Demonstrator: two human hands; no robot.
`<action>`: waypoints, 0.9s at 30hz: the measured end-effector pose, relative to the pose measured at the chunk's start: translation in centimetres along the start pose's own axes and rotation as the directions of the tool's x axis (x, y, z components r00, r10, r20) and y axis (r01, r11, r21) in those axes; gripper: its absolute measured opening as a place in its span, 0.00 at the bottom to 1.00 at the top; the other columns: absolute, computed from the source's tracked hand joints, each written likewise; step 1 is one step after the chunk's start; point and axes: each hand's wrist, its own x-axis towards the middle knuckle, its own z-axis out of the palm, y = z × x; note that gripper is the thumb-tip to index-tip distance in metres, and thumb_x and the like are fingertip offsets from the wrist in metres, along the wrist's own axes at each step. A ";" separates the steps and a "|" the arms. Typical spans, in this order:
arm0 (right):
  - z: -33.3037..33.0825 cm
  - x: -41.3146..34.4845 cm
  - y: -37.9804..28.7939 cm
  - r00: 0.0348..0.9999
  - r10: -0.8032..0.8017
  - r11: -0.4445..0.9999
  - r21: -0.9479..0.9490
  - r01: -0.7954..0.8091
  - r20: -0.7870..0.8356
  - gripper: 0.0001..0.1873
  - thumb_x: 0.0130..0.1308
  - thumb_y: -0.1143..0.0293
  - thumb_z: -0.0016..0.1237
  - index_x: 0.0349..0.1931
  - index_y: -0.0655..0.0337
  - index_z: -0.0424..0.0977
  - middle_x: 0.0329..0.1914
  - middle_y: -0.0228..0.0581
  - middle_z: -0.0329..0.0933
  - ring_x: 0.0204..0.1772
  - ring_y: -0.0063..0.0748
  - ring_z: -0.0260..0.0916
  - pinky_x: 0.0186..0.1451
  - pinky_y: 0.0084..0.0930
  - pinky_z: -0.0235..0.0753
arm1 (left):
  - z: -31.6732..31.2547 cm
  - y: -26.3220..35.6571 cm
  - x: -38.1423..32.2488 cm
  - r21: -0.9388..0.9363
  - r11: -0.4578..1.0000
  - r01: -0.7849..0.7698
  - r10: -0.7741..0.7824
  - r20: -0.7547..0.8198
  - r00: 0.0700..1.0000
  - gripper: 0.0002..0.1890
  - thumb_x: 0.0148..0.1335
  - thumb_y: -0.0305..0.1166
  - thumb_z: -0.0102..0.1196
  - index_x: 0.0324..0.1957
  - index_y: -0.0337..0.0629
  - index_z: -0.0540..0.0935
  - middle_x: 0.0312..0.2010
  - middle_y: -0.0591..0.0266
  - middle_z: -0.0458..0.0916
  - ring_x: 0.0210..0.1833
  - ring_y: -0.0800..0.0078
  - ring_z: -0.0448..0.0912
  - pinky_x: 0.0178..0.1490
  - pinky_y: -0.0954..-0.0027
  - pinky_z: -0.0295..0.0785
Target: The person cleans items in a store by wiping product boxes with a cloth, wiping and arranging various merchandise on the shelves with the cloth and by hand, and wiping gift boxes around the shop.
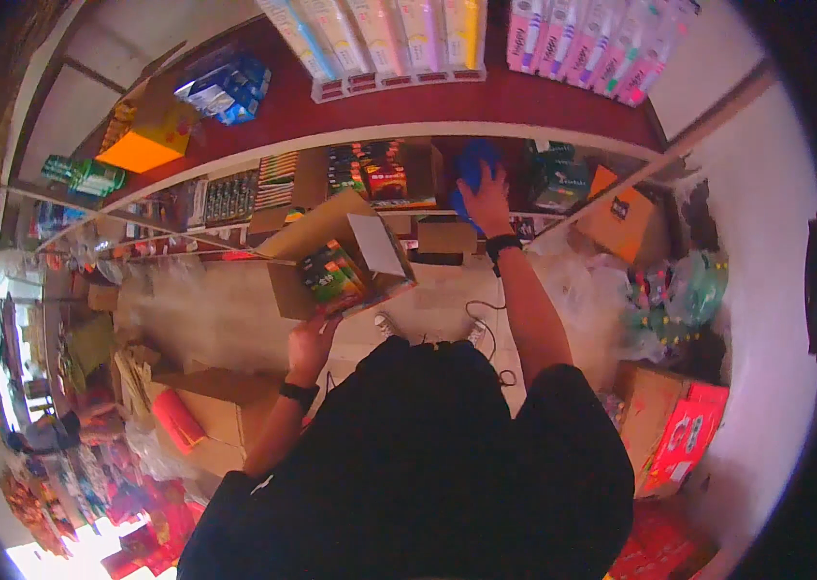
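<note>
My left hand grips the lower edge of an open cardboard box, tilted in front of the shelf. Inside the box lie several green, orange and red packets. My right hand presses on a blue cloth on the dark red lower shelf. Left of the cloth, black and red packets stand in a carton on that shelf. Dark green boxes stand right of the cloth.
The upper shelf carries toothbrush packs, an orange carton and blue packs. Cardboard boxes stand at left; an orange-flapped carton and plastic-wrapped goods are at right. A cable lies on the floor.
</note>
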 end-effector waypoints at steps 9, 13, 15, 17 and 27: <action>9.0 8.4 2.0 0.992 -0.066 0.927 -0.361 0.101 0.108 0.38 0.64 0.52 0.47 0.74 0.45 0.52 0.80 0.53 0.40 0.78 0.63 0.40 0.74 0.70 0.43 | 5.2 -5.6 -7.5 -0.014 0.983 0.181 -0.180 0.062 0.982 0.09 0.61 0.36 0.58 0.38 0.41 0.82 0.36 0.47 0.80 0.35 0.49 0.76 0.37 0.52 0.73; 13.2 14.3 5.7 0.947 -0.210 0.940 -0.216 0.264 0.243 0.35 0.69 0.50 0.39 0.74 0.50 0.54 0.80 0.44 0.45 0.80 0.53 0.40 0.76 0.70 0.35 | 5.0 -3.2 -8.0 0.129 0.969 0.209 -0.222 0.091 0.971 0.16 0.64 0.42 0.57 0.49 0.48 0.84 0.44 0.48 0.84 0.48 0.48 0.80 0.51 0.56 0.74; 13.8 16.3 7.0 0.922 -0.346 0.930 -0.192 0.313 -0.173 0.31 0.69 0.51 0.37 0.71 0.48 0.59 0.76 0.42 0.55 0.78 0.52 0.46 0.77 0.61 0.42 | 4.3 -0.3 -5.7 0.098 0.977 0.189 -0.204 0.175 0.963 0.16 0.64 0.43 0.57 0.50 0.48 0.84 0.45 0.47 0.83 0.48 0.49 0.80 0.51 0.56 0.75; 14.2 18.4 5.4 0.970 -0.231 0.898 -0.366 0.243 0.076 0.32 0.67 0.49 0.40 0.71 0.46 0.59 0.77 0.41 0.53 0.79 0.51 0.44 0.77 0.63 0.39 | 2.4 2.2 -5.9 0.093 0.963 0.253 -0.268 0.228 0.936 0.16 0.65 0.43 0.57 0.50 0.49 0.84 0.46 0.47 0.83 0.48 0.50 0.81 0.50 0.56 0.75; 13.8 30.6 12.1 0.865 0.030 0.923 -0.318 -0.216 -0.500 0.22 0.66 0.54 0.45 0.61 0.39 0.73 0.70 0.42 0.62 0.71 0.53 0.60 0.70 0.61 0.56 | 4.7 -6.6 -4.3 0.376 0.894 -0.243 0.006 0.533 0.846 0.12 0.65 0.43 0.56 0.43 0.50 0.84 0.38 0.49 0.84 0.42 0.55 0.82 0.42 0.55 0.76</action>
